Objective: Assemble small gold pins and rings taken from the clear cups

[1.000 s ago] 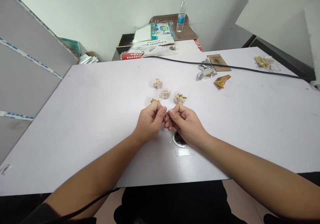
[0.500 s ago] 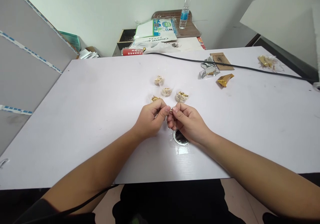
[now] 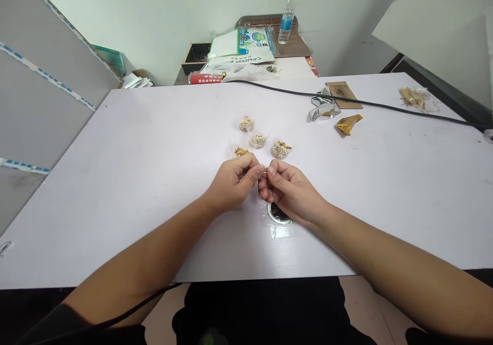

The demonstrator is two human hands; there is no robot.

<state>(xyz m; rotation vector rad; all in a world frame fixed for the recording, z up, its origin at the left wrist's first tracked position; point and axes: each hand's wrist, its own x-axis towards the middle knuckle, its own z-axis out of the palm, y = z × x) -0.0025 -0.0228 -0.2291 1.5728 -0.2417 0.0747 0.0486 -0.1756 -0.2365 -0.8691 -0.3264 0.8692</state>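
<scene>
My left hand [image 3: 235,185] and my right hand [image 3: 295,190] meet over the table, each closed in a pinch. Between their fingertips sits a small, thin, shiny metal piece [image 3: 265,172], too small to name exactly. Just beyond the hands are several little clear cups of gold-coloured metal parts: a far cup [image 3: 246,124], a middle cup [image 3: 258,141], a right cup [image 3: 281,150] and a left cup [image 3: 241,151], partly covered by my left hand. Under my right hand, a round black disc with a pale rim [image 3: 280,215] lies partly hidden.
A black cable [image 3: 277,90] runs across the white table's [image 3: 154,145] back. Behind it lie silver packaging [image 3: 323,112], a gold foil packet [image 3: 348,124], a brown paper packet [image 3: 344,96] and a plastic bag [image 3: 418,98]. A water bottle [image 3: 287,21] stands beyond the edge.
The fingertips have shifted very slightly, and the metal piece shows a little more between them. The whole view has moved a few pixels; both hands keep their pinch.
</scene>
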